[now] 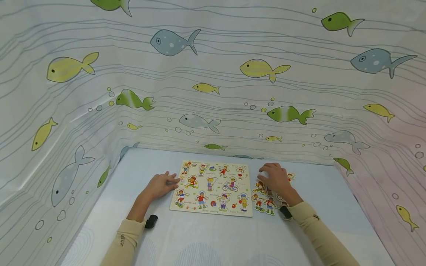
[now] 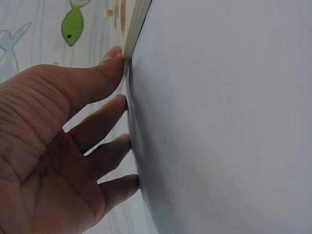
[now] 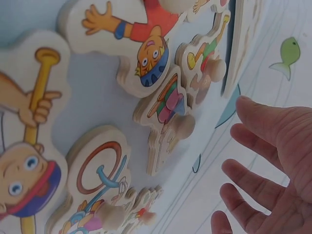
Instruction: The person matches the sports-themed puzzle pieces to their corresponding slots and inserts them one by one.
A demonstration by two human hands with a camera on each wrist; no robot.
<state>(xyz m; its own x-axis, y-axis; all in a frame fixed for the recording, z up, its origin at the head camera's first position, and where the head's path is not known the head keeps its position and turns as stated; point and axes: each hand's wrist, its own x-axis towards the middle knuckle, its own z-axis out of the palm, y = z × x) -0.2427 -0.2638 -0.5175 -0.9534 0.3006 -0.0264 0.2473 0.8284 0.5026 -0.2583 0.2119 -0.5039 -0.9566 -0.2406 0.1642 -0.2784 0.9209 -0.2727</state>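
My left hand (image 1: 161, 186) rests at the left edge of a wooden picture puzzle board (image 1: 202, 183) printed with children playing sports. In the left wrist view the thumb of the left hand (image 2: 63, 136) touches the board's edge (image 2: 139, 22), and the other fingertips meet the table. Over a group of loose wooden puzzle pieces (image 1: 270, 205), right of the board, hovers my right hand (image 1: 274, 179) with loosely bent fingers. Up close, the right hand (image 3: 273, 161) holds nothing and stands apart from the bicycle piece (image 3: 100, 165) and the blue-capped figure piece (image 3: 151, 53). Round wooden knobs (image 3: 184, 126) stick up from pieces.
A pale blue cloth covers the table (image 1: 199, 236). Fish-printed curtains (image 1: 219, 103) close in the back and both sides. Black straps (image 1: 151, 221) sit at both wrists, by the beige sleeves (image 1: 124, 240).
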